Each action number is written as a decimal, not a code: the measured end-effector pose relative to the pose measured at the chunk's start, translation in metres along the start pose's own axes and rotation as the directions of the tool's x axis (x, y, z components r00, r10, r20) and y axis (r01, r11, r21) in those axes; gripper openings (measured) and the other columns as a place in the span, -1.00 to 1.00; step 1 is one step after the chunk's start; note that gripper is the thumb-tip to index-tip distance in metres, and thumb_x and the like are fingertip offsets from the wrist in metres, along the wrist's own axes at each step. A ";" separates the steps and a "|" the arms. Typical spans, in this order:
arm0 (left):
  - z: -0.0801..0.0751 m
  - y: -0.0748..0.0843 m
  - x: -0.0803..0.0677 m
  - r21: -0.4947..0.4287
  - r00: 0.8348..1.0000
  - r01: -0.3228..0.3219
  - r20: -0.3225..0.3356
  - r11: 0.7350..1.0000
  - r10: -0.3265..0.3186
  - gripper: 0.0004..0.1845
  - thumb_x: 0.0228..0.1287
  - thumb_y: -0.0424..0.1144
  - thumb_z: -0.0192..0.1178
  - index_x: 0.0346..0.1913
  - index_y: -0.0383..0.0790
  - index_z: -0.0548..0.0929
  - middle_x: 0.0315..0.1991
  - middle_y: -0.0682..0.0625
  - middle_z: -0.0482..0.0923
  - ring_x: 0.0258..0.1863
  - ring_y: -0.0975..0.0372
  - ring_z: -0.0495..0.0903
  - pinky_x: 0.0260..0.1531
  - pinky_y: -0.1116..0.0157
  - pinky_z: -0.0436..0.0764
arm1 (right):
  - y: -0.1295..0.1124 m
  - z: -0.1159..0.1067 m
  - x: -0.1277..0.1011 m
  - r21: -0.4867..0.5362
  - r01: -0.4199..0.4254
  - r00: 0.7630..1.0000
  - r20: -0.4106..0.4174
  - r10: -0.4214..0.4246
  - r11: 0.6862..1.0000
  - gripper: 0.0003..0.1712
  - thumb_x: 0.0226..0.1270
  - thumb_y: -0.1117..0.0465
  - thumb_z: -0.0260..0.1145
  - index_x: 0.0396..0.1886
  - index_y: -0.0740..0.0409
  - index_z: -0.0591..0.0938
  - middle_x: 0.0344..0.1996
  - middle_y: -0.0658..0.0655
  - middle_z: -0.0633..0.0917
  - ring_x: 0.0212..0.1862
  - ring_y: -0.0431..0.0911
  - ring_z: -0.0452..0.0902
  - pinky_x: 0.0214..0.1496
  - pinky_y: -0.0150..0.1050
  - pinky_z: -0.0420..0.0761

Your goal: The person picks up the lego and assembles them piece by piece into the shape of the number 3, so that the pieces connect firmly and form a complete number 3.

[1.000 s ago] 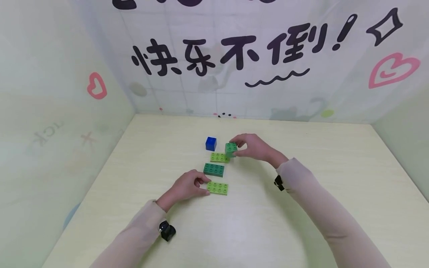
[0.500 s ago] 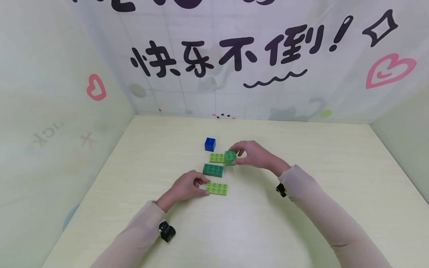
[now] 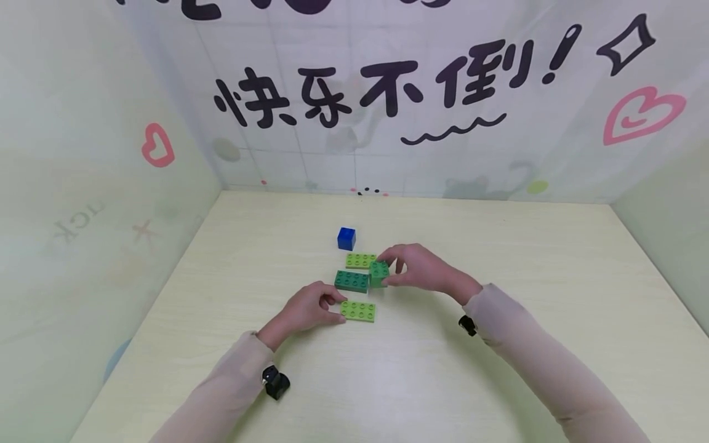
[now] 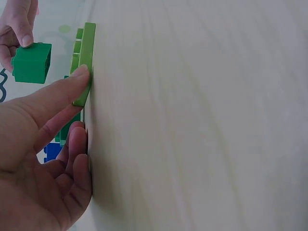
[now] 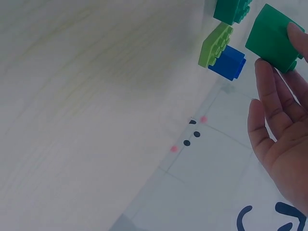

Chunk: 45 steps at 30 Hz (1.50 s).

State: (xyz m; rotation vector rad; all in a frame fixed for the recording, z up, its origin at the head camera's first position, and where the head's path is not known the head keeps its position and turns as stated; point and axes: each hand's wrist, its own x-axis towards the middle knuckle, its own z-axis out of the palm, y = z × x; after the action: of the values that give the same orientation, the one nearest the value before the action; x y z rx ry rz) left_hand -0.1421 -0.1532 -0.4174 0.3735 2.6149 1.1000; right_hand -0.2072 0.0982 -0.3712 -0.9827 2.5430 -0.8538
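Note:
My left hand [image 3: 311, 307] pinches the left end of a thin lime-green building brick [image 3: 359, 311] lying flat on the table. In the left wrist view, the thumb rests on the near side of that lime-green brick [image 4: 86, 57]. My right hand [image 3: 423, 268] holds a green square building brick [image 3: 379, 274] between thumb and fingers, studs up. It is raised off the table, just right of a dark green long brick [image 3: 351, 281]. In the right wrist view, the green square brick [image 5: 273, 41] sits at the fingertips of the right hand [image 5: 284, 120].
Behind the dark green brick lies a second lime-green brick [image 3: 360, 261], with a blue brick [image 3: 346, 239] farther back. The pale wooden table [image 3: 249, 234] meets a printed back wall [image 3: 310, 160] and side walls. A black device is strapped to each wrist.
My right hand has brought the green square brick toward me and slightly left, from over the far lime-green brick to beside the dark green one. My left hand stays in place.

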 end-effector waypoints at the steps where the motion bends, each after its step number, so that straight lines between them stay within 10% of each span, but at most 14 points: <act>1: 0.000 0.000 0.000 0.001 1.000 -0.004 -0.001 1.000 0.004 -0.69 -0.11 -0.26 0.44 -0.21 -0.19 0.67 -0.35 0.04 0.46 -0.38 0.23 0.39 -0.33 0.32 0.41 | 0.000 0.001 -0.001 -0.001 0.002 1.000 0.002 -0.002 1.000 -0.50 0.11 0.08 0.37 0.06 0.16 0.55 -0.15 -0.02 0.61 -0.26 -0.18 0.48 -0.22 -0.28 0.48; 45: -0.001 -0.002 0.001 -0.006 1.000 -0.023 0.002 1.000 0.023 -0.68 -0.11 -0.26 0.44 -0.21 -0.19 0.67 -0.35 0.04 0.47 -0.37 0.23 0.39 -0.32 0.32 0.42 | -0.014 0.043 -0.018 -0.047 0.047 0.999 -0.015 -0.048 0.998 -0.48 0.06 -0.01 0.40 -0.01 0.14 0.60 -0.30 -0.08 0.64 -0.55 -0.26 0.39 -0.45 -0.36 0.44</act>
State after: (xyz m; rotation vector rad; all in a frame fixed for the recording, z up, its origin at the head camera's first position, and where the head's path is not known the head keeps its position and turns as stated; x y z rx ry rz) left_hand -0.1435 -0.1549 -0.4189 0.4043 2.6113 1.1133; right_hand -0.1672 0.0841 -0.3955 -1.0584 2.5740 -0.8219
